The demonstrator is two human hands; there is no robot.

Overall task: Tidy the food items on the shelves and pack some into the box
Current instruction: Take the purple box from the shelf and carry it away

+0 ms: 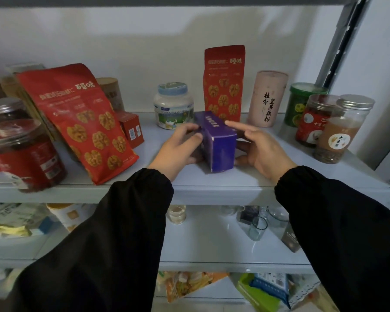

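With the left hand (pixel 178 147) gripping and the right hand (pixel 260 147) open-fingered against the long purple cardboard box (pixel 220 146) at centre frame, a backward shove could topple the upright red walnut pouch (pixel 223 82) just behind.

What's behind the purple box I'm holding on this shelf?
Behind the purple box stands an upright red walnut bag, and a blue-lidded white jar to its left. The box covers the bag's bottom edge, so anything low between them is hidden.
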